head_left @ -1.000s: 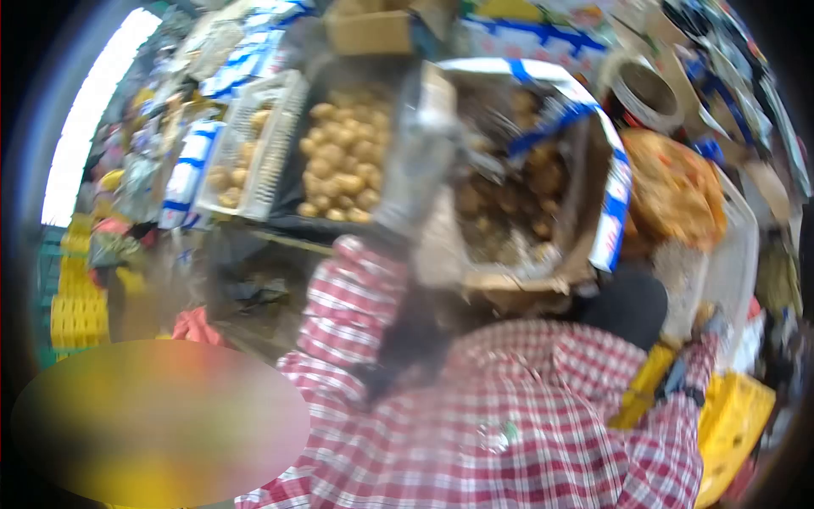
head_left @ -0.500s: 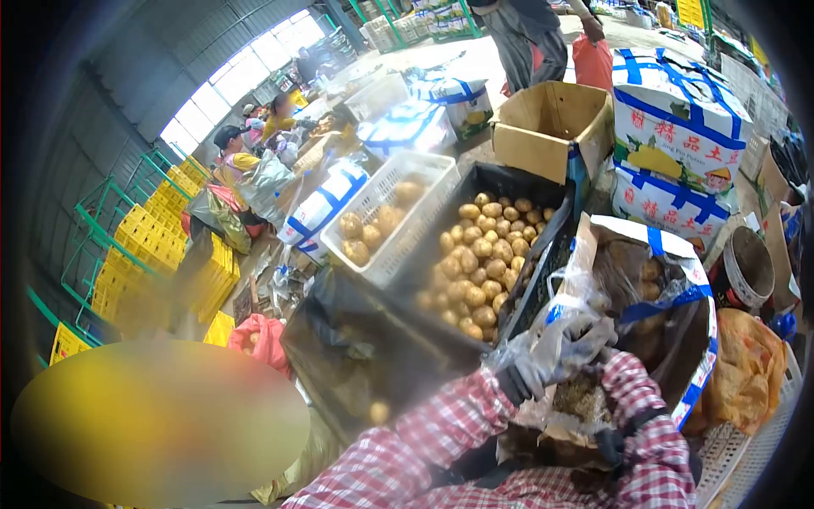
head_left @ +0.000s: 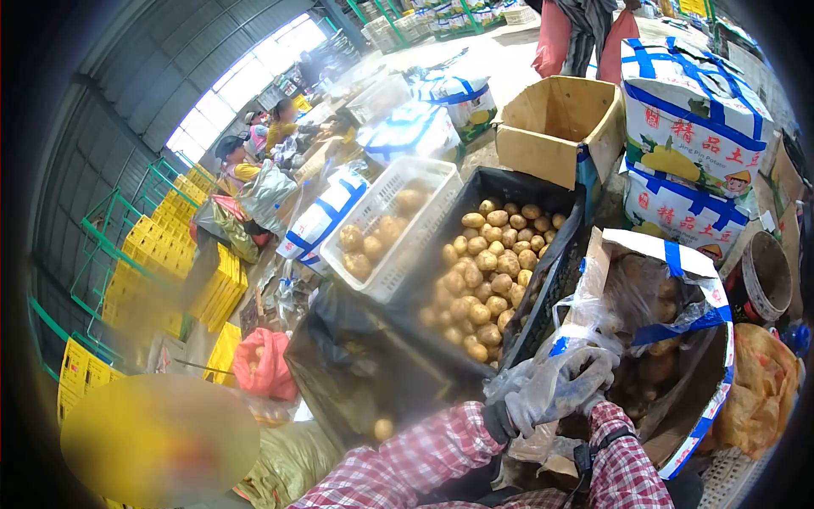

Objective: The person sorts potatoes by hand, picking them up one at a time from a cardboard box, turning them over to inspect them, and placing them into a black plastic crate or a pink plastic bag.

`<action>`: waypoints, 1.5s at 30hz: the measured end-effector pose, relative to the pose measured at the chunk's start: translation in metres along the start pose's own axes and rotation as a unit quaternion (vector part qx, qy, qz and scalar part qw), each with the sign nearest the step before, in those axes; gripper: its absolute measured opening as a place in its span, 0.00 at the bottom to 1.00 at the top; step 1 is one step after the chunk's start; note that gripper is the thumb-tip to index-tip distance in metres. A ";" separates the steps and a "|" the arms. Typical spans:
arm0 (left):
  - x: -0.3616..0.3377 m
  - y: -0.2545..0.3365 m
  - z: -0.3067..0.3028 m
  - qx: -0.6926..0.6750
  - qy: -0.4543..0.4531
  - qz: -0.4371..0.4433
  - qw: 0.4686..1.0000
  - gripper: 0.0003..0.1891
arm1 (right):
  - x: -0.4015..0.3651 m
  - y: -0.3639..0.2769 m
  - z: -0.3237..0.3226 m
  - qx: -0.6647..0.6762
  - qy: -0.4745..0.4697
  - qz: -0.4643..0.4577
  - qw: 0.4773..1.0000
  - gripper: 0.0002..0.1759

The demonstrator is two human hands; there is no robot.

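Note:
My left hand (head_left: 551, 394), in a grey glove, is closed on a clear plastic bag (head_left: 587, 327) at the near side of a white and blue potato carton (head_left: 712, 407). Close against it is my right hand (head_left: 596, 402), also gloved, its fingers hidden behind the left hand and plastic. The carton leans open, with potatoes (head_left: 657, 369) showing through the plastic lining inside. Left of the carton, a dark crate (head_left: 555, 280) lined with black plastic holds many loose potatoes (head_left: 487, 271).
A white basket (head_left: 441, 199) with several potatoes rests on the crate's left side. Behind stands an open brown box (head_left: 534, 153). Stacked potato cartons (head_left: 687, 161) and a bucket (head_left: 761, 276) are at right. A person (head_left: 585, 38) carries red bags; others sit at far left.
Both hands sit slightly lower in view, still together at the plastic. The view has shifted a little. The person at the back has moved right, and two red bags now show.

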State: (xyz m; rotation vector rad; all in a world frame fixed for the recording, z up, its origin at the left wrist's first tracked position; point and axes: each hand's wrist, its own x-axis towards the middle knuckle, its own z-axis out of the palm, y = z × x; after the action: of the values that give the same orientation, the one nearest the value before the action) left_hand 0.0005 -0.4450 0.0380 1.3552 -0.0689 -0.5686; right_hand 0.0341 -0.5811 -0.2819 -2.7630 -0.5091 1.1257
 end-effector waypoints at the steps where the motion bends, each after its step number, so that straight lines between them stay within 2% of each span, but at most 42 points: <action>1: 0.001 -0.004 0.000 0.010 0.000 0.005 1.000 0.22 | 0.000 0.001 0.001 0.005 0.001 0.000 1.000 0.21; 5: 0.004 -0.007 0.006 -0.017 -0.031 -0.017 0.999 0.22 | -0.004 0.004 0.005 0.023 0.015 -0.001 1.000 0.23; 6: 0.006 -0.013 0.006 0.056 -0.018 0.042 0.997 0.21 | -0.006 0.008 0.002 0.038 0.027 -0.005 0.999 0.23; 8: 0.009 -0.013 0.007 0.055 -0.017 0.039 0.998 0.21 | -0.010 0.010 -0.004 0.060 0.044 -0.010 0.997 0.24; 11: 0.015 -0.017 0.009 0.054 -0.016 0.056 0.997 0.18 | -0.025 0.024 -0.023 0.176 0.097 -0.045 0.979 0.25; 13: 0.015 -0.010 0.009 0.097 -0.013 0.069 0.993 0.17 | -0.043 0.040 -0.040 0.334 0.146 -0.108 0.925 0.26; 14: 0.017 -0.015 0.010 0.081 -0.015 0.088 0.993 0.14 | -0.057 0.046 -0.051 0.429 0.157 -0.152 0.876 0.27; 16: 0.024 -0.026 0.008 0.063 -0.012 0.109 0.992 0.14 | -0.096 0.057 -0.073 0.616 0.134 -0.208 0.748 0.28; 17: 0.027 -0.032 0.008 0.056 -0.011 0.117 0.992 0.13 | -0.114 0.061 -0.086 0.721 0.099 -0.187 0.660 0.31; 18: 0.030 -0.039 0.010 0.044 0.020 0.158 0.986 0.11 | -0.161 0.042 -0.118 0.676 0.150 -0.131 0.710 0.34; 19: 0.035 -0.044 0.013 0.033 0.050 0.197 0.979 0.09 | -0.198 0.030 -0.137 0.735 0.118 -0.152 0.650 0.34; 21: 0.040 -0.054 0.019 0.011 0.110 0.275 0.955 0.05 | -0.268 0.004 -0.164 0.799 0.115 -0.172 0.564 0.32; 22: 0.035 -0.052 0.019 -0.038 0.086 0.234 0.968 0.09 | -0.284 0.002 -0.164 0.704 0.182 -0.190 0.660 0.31; 23: 0.030 -0.050 0.020 0.043 0.112 0.256 0.959 0.12 | -0.296 0.002 -0.163 0.592 0.245 -0.203 0.740 0.31; 24: 0.026 -0.050 0.023 0.123 0.139 0.276 0.943 0.14 | -0.298 0.007 -0.156 0.569 0.263 -0.212 0.750 0.30; 25: 0.018 -0.045 0.032 0.188 0.116 0.315 0.923 0.17 | -0.299 0.012 -0.149 0.545 0.281 -0.220 0.759 0.30; 27: 0.004 -0.033 0.049 0.301 0.078 0.399 0.863 0.22 | -0.268 0.030 -0.115 0.689 0.234 -0.232 0.645 0.29; 28: -0.005 -0.025 0.059 0.359 0.028 0.490 0.794 0.24 | -0.261 0.032 -0.107 0.709 0.240 -0.234 0.621 0.27; 29: -0.007 -0.021 0.065 0.412 -0.025 0.572 0.709 0.27 | -0.256 0.036 -0.104 0.650 0.278 -0.263 0.656 0.27; 30: -0.013 -0.034 0.074 0.481 -0.083 0.486 0.725 0.31 | -0.254 0.034 -0.105 0.589 0.316 -0.288 0.686 0.26; 32: -0.002 -0.041 0.073 0.546 -0.101 0.447 0.702 0.29 | -0.264 0.033 -0.106 0.503 0.350 -0.321 0.722 0.30; 33: 0.006 -0.042 0.071 0.574 -0.107 0.429 0.689 0.28 | -0.274 0.031 -0.110 0.537 0.338 -0.279 0.720 0.33; 34: 0.015 -0.041 0.067 0.526 -0.111 0.398 0.743 0.27 | -0.284 0.024 -0.114 0.571 0.326 -0.236 0.715 0.35; 35: 0.024 -0.044 0.059 0.430 -0.141 0.283 0.846 0.28 | -0.288 0.021 -0.117 0.604 0.313 -0.193 0.707 0.38; 36: 0.035 -0.050 0.051 0.320 -0.164 0.157 0.920 0.29 | -0.285 0.024 -0.115 0.597 0.301 -0.162 0.726 0.42; 39: 0.035 -0.054 0.061 0.270 -0.133 0.148 0.942 0.26 | -0.274 0.028 -0.104 0.611 0.325 -0.170 0.701 0.38; 40: 0.026 -0.053 0.071 0.443 -0.096 0.325 0.830 0.24 | -0.268 0.027 -0.105 0.623 0.365 -0.196 0.664 0.35; 41: 0.017 -0.049 0.078 0.584 -0.053 0.477 0.655 0.22 | -0.270 0.028 -0.105 0.633 0.356 -0.190 0.661 0.35; 42: 0.016 -0.047 0.082 0.559 -0.038 0.478 0.677 0.21 | -0.275 0.028 -0.106 0.643 0.345 -0.185 0.658 0.34; 43: 0.021 -0.046 0.078 0.539 -0.071 0.377 0.750 0.21 | -0.281 0.028 -0.111 0.650 0.333 -0.181 0.658 0.34; 44: 0.031 -0.043 0.068 0.509 -0.102 0.269 0.811 0.20 | -0.293 0.021 -0.122 0.628 0.314 -0.170 0.692 0.36; 45: 0.042 -0.041 0.055 0.471 -0.133 0.158 0.858 0.20 | -0.292 0.014 -0.124 0.647 0.302 -0.188 0.674 0.38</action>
State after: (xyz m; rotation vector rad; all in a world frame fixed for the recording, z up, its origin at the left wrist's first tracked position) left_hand 0.0022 -0.5162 0.0012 2.1434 -0.8798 -0.4410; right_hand -0.0714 -0.6932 -0.0043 -1.4378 -0.0580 0.1586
